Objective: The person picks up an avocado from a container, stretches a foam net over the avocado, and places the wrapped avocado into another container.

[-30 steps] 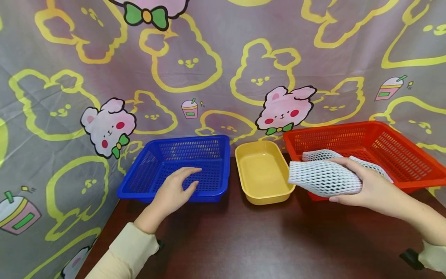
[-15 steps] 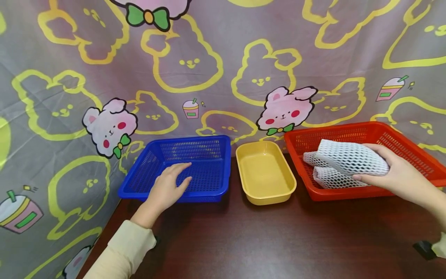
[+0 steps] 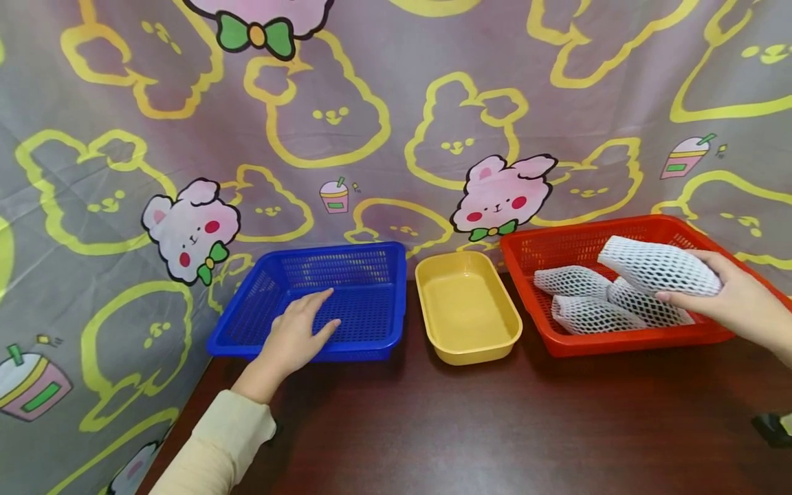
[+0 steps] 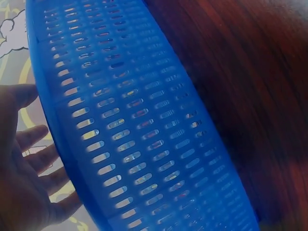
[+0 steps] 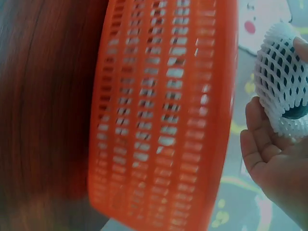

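My right hand (image 3: 733, 295) holds a white foam fruit net (image 3: 662, 267) above the right part of the red basket (image 3: 619, 342). Something dark shows through the mesh and at the open end of the foam net (image 5: 284, 72) in the right wrist view, its kind hidden by the sleeve. Three more white foam nets (image 3: 594, 315) lie in the red basket below. Over the front left of the blue basket (image 3: 365, 347), my left hand (image 3: 293, 337) hovers with relaxed fingers and nothing in them. The left wrist view has that hand (image 4: 29, 168) beside the blue rim.
Between the two baskets stands a shallow yellow tray (image 3: 470, 309) with bare bottom. All three containers sit on a dark reddish-brown table (image 3: 433, 426). Close behind them hangs a patterned curtain (image 3: 383, 124) with rabbit drawings.
My right hand has carried the foam net rightward and up, from the red basket's front left corner to over its right part. My left hand has shifted slightly left.
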### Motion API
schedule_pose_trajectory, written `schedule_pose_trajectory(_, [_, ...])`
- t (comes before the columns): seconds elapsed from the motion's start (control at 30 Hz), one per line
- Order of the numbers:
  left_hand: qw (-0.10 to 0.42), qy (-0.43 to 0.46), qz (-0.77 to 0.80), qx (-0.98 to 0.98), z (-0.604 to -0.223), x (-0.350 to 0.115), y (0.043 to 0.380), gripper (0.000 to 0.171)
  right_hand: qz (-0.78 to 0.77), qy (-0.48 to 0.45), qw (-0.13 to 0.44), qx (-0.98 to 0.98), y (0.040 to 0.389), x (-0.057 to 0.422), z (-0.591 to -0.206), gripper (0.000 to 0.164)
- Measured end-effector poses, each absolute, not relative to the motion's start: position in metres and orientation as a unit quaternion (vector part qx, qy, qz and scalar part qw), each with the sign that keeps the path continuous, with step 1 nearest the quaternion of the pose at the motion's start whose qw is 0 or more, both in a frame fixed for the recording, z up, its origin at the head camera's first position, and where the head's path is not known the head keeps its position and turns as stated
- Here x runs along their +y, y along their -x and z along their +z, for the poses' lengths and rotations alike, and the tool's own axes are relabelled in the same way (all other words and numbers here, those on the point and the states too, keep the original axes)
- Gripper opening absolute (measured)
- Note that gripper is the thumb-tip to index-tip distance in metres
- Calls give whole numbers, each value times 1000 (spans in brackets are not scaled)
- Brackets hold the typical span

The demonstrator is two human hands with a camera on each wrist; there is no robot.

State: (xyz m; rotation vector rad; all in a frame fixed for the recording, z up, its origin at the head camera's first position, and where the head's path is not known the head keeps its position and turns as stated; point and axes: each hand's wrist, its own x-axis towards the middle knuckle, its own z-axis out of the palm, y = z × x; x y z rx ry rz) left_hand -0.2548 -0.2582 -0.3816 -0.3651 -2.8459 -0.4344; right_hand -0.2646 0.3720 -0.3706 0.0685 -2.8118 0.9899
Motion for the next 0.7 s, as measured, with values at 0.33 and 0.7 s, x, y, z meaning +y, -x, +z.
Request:
schedule_pose_trajectory(0.33, [118,122,-135,-976,-386,-260,262,64,313,42,75,-946,276,400,-383,99])
schedule_pose_trajectory(0.7, [102,110,-120,-981,-381,-252,265,67,272,69,62,-958,295,411,-390,103])
